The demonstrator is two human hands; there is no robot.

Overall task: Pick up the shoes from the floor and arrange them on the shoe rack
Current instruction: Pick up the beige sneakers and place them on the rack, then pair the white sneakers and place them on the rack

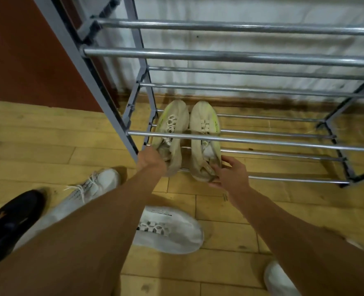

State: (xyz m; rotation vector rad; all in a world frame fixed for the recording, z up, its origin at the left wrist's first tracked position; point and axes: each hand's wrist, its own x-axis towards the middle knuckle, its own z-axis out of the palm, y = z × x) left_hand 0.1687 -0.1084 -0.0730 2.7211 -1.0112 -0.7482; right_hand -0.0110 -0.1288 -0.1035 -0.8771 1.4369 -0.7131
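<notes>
Two beige sneakers with neon-green trim rest side by side on the lowest shelf of the metal shoe rack [262, 144], toes toward the wall. My left hand [152, 160] grips the heel of the left beige sneaker [172, 129]. My right hand [230, 173] holds the heel of the right beige sneaker [205, 124]. On the wooden floor lie a white knit sneaker [91, 189], a white laced sneaker [170, 229], a black shoe [12, 216] and part of another white shoe [279, 278].
The rack's grey left frame post [95, 82] stands next to a brown door [23, 50]. A stained white wall [262, 43] backs the rack. The upper shelves' chrome bars [240, 56] cross above the beige pair.
</notes>
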